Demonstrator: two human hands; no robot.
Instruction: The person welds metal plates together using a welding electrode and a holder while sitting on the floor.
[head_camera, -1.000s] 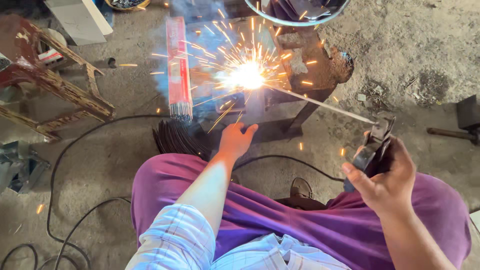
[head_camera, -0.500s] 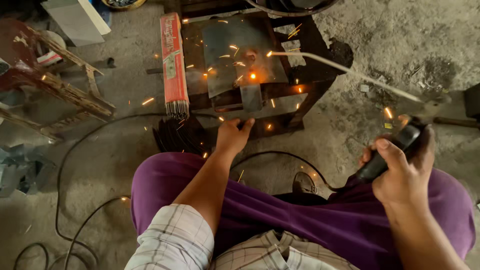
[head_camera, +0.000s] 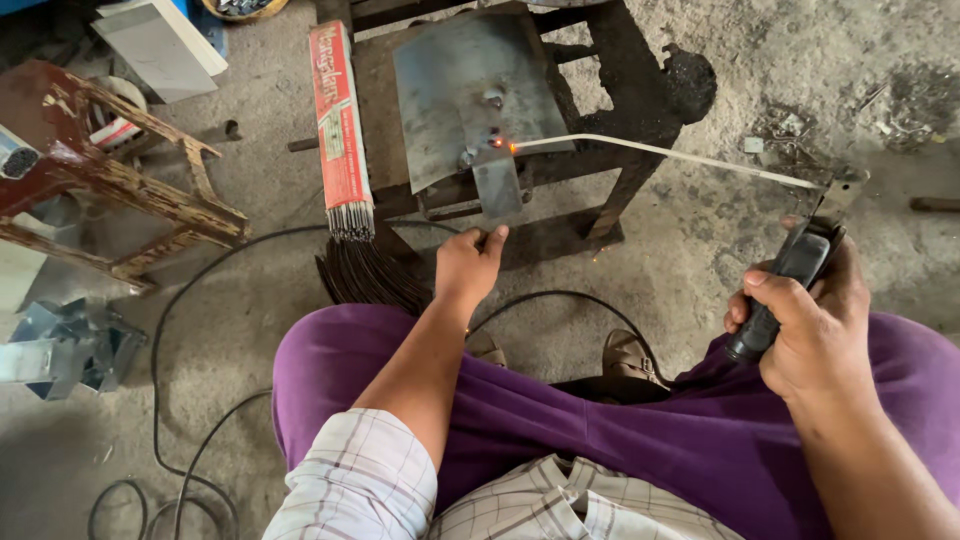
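My right hand (head_camera: 812, 318) grips a black welding electrode holder (head_camera: 785, 290). Its long thin rod (head_camera: 660, 153) reaches left, and the glowing tip rests at a small metal piece (head_camera: 495, 182) standing against a grey steel plate (head_camera: 470, 90). My left hand (head_camera: 468, 262) is just below that small piece, fingertips touching its lower edge. The plate lies on a dark metal stand (head_camera: 620, 110). My legs in purple trousers fill the lower part of the view.
A red pack of welding rods (head_camera: 338, 130) leans at the stand's left, loose rods (head_camera: 362, 275) fanned below it. A rusty wooden frame (head_camera: 110, 175) stands at left, bent sheet metal (head_camera: 65, 340) lower left. Black cables (head_camera: 175, 400) loop over the concrete floor.
The bright arc and spray of sparks have died out to a small glow at the rod tip. My right hand has moved right and drawn the holder back.
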